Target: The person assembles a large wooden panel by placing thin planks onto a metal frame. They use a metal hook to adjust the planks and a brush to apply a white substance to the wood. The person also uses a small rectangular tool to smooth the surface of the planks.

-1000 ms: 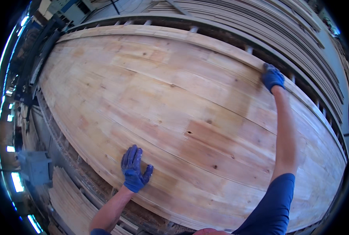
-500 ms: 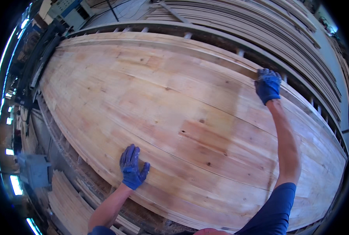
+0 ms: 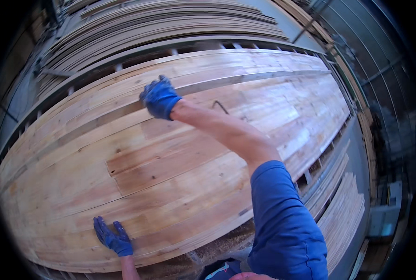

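Note:
A wide wooden panel [image 3: 180,158] made of several glued boards lies in front of me, with a darker patch near its middle. My right hand [image 3: 159,98], in a blue glove, reaches across it; the fingers curl over the panel's far edge at the long gap [image 3: 245,79] that separates it from a narrower board [image 3: 226,63] beyond. My left hand [image 3: 112,238], also in a blue glove, rests flat on the panel's near edge with fingers spread. My blue sleeve [image 3: 287,224] covers part of the near right side.
Stacks of long boards [image 3: 161,23] lie beyond the panel on a metal rack. More stacked planks [image 3: 345,210] sit low at the right. A thin dark hooked mark [image 3: 219,106] shows on the panel by my right forearm. Sawdust [image 3: 208,252] lies below the near edge.
The view has swung round, so the panel now stretches to the right. My right hand has slid along the far edge. My left hand stays flat on the near edge.

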The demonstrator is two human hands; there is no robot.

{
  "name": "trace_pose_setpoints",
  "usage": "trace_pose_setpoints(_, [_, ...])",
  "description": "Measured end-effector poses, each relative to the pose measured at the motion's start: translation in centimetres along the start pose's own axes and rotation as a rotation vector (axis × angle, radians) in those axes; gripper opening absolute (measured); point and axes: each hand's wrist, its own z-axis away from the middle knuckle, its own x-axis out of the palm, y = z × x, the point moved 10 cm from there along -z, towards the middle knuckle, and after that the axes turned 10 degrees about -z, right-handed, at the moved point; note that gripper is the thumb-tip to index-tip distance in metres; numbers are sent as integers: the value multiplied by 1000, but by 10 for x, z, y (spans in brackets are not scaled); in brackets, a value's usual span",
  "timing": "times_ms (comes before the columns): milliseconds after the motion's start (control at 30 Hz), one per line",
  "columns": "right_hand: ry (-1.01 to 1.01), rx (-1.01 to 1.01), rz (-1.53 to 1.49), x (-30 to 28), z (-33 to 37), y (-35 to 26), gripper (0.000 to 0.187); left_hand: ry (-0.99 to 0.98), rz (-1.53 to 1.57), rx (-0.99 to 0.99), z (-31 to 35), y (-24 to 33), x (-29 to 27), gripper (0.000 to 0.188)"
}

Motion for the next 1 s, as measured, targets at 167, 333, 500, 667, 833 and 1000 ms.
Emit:
trace_pose_setpoints(167, [-91,12,-24,4,48,-37,21,66,-6,26,9,-6,2,54])
trace_pose_setpoints(333, [-89,68,-11,-13,85,-57,20,107,-7,41,15,-9,-1,52])
trace_pose_setpoints(500, [-76,118,-16,-18,116,-52,21,123,-35,43,15,-4,2,53])
trace_pose_setpoints(667, [-8,104,77,-24,112,-61,18,131,-2,42,15,-7,0,54])
trace_pose_setpoints(833, [-275,48,-112,15,100,-73,17,-112,284,-234,34,-37,12,66])
trace_pose_setpoints(1000, [-25,-58,22,-27,125,-95,24,37,147,-144,18,-36,-8,67])
